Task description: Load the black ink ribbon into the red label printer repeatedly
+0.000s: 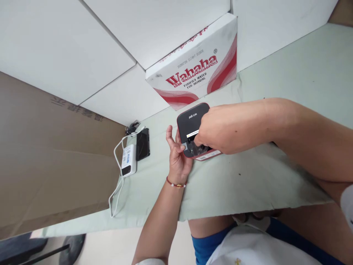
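Note:
A small black device with red sides, apparently a portable label printer, is tilted in front of me above the cloth. It has upside-down lettering and a white warning strip on its black face. My left hand grips its left edge, thumb on a grey corner piece and one finger sticking out. My right hand reaches across from the right, covering much of the device. Its fingers are curled down at a recess with a clear part near the lower edge. The fingertips are mostly hidden, so what they pinch cannot be made out.
Behind the device stands a Wahaha water carton against white panels. Left lie a black phone, a white power bank with a white cable, and small dark items. A large cardboard box borders the cloth-covered table.

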Tool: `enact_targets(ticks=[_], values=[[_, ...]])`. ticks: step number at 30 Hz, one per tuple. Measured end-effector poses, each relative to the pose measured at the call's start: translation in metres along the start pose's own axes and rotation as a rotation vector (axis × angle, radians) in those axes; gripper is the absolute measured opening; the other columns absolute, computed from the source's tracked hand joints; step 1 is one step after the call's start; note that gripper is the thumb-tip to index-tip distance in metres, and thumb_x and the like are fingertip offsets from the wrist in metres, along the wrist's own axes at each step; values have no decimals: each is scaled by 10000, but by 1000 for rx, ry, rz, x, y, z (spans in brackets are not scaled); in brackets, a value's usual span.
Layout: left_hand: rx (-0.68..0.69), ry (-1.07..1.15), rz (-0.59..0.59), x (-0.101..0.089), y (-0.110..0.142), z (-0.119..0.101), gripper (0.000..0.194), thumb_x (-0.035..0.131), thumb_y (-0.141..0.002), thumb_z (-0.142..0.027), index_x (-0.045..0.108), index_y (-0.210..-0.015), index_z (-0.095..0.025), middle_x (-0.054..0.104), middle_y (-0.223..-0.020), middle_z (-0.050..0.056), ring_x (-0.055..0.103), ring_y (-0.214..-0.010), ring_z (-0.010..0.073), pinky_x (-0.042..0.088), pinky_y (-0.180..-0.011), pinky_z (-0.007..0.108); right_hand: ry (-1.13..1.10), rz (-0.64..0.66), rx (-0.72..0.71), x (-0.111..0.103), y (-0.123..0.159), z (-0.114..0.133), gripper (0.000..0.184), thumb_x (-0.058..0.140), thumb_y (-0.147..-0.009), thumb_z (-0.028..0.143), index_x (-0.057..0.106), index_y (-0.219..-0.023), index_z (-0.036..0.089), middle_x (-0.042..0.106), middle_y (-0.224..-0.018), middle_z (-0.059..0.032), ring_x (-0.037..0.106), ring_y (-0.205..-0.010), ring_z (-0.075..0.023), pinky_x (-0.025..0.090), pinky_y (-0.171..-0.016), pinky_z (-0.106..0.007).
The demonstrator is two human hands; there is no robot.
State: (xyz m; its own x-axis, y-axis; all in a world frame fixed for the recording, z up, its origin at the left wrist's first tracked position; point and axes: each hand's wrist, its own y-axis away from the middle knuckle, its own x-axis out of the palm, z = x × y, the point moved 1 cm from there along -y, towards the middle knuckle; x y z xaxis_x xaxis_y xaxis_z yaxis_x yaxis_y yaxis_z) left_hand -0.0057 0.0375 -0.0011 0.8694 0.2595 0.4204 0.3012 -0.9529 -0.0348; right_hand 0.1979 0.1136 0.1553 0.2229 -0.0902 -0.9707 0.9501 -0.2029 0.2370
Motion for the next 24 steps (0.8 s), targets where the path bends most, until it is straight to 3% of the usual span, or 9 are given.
enact_targets(ticks=[5,9,14,17,21,24], values=[[-22,23,8,-1,-1,4,768,848,-768,-206,578,-1438,-468,632,-1548,-25,635,-1393,194,575,-1123,343,-32,6,20,-1,4,3,143,598,-887,101,701,-883,201,509,-557,-7,384,-551,-155,294,-648,-372],[-32,51,-1,0,-1,10,689,846,-772,-289,600,-1403,-418,638,-1542,6,680,-1296,205,588,-1075,354,-83,-52,53,-2,-3,-1,197,564,-910,90,732,-863,182,665,-704,-36,425,-579,-152,299,-634,-361],[-19,71,31,5,-1,14,616,843,-784,-353,641,-1366,-371,662,-1507,21,673,-1304,222,540,-1145,381,-242,-277,388,13,-32,-19,298,535,-1010,167,807,-1129,190,794,-1017,-99,643,-816,-204,347,-682,-327],[-25,81,46,7,0,13,589,851,-770,-358,672,-1332,-353,655,-1501,21,662,-1302,222,538,-1130,365,-265,-188,513,23,-45,-26,324,583,-998,188,802,-1238,183,805,-1113,-131,707,-951,-249,388,-719,-321],[-29,38,38,7,0,13,591,839,-783,-400,672,-1348,-367,657,-1497,31,654,-1313,257,547,-1126,410,-253,-57,500,23,-51,-26,313,623,-1008,271,805,-1252,199,798,-1202,-136,730,-1084,-295,450,-765,-331],[-21,51,21,7,0,13,575,812,-770,-366,688,-1331,-356,668,-1475,29,653,-1304,248,542,-1124,396,-212,-13,520,22,-55,-26,293,657,-957,217,818,-1201,201,802,-1139,-131,743,-1063,-302,478,-781,-347]])
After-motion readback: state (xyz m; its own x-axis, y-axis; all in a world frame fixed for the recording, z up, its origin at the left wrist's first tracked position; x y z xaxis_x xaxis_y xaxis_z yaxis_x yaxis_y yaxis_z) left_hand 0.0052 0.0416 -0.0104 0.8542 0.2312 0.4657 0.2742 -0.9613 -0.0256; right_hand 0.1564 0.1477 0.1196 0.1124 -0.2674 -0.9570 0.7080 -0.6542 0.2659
